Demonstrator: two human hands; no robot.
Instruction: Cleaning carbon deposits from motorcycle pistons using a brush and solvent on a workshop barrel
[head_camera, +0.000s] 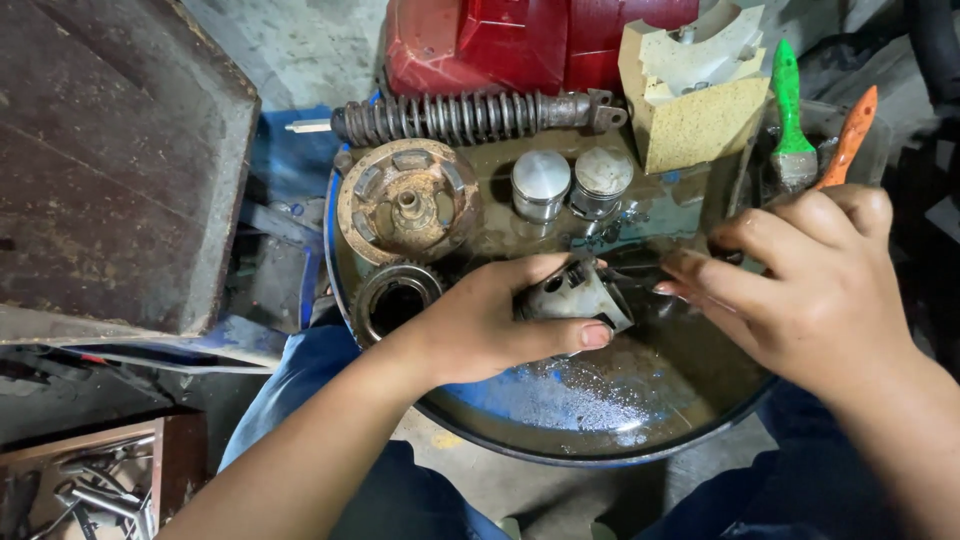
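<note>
While the person sits with blue-trousered knees (300, 390) under the rim, a round blue drum top (560, 440) serves as a work tray, its oily surface catching whatever drips. Over it, the left hand (480, 320) is wrapped around a small grey metal piston-like part (575, 295), thumb pressed along its lower edge so the part stays steady and turned toward the other hand. The right hand (810, 290) comes in from the side with fingers bunched narrow, fingertips at the part's dark end; what they pinch there, if anything, I cannot tell.

Just beyond the left hand, a toothed gear ring (395, 298) lies flat, and behind it a rusty round clutch-like disc (408, 200). Two clean pistons (572, 182) stand upright side by side in the middle of the tray, set apart from the dirty pieces. Farther back a coiled shock spring (470, 115) lies across the rim before a red engine cover (530, 40) and a yellow foam block (700, 90). A green-handled brush (790, 110) and an orange-handled one (850, 135) rest at the right, within reach.
</note>
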